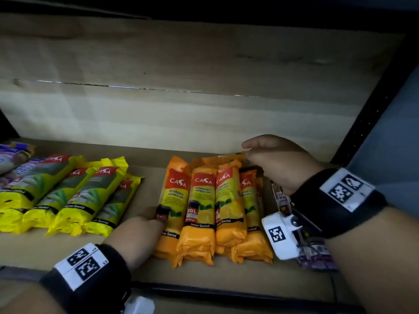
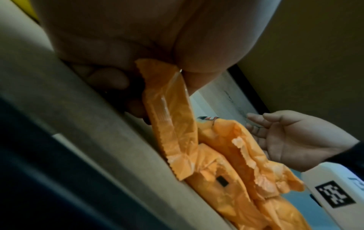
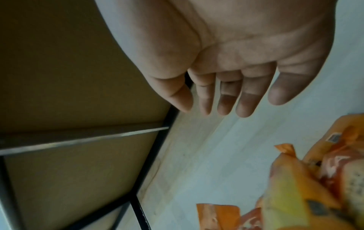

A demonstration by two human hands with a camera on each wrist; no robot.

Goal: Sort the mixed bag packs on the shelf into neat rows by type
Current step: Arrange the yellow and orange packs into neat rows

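Observation:
Several orange lemon-scented garbage bag packs (image 1: 204,211) lie side by side at the middle of the wooden shelf (image 1: 145,182). My left hand (image 1: 145,225) grips the leftmost orange pack (image 1: 174,200) near its front end; in the left wrist view my curled fingers (image 2: 106,79) and thumb hold this pack (image 2: 169,116) from both sides. My right hand (image 1: 278,162) hovers over the far ends of the right-hand orange packs, fingers (image 3: 244,101) straight and holding nothing. Yellow packs (image 1: 74,196) form a row to the left.
Purple packs (image 1: 13,162) lie at the far left. A drawstring bag pack (image 1: 280,198) and a purple pack (image 1: 317,257) lie under my right wrist. The pale back panel (image 1: 181,118) closes the shelf behind. A black upright (image 1: 374,105) stands at the right.

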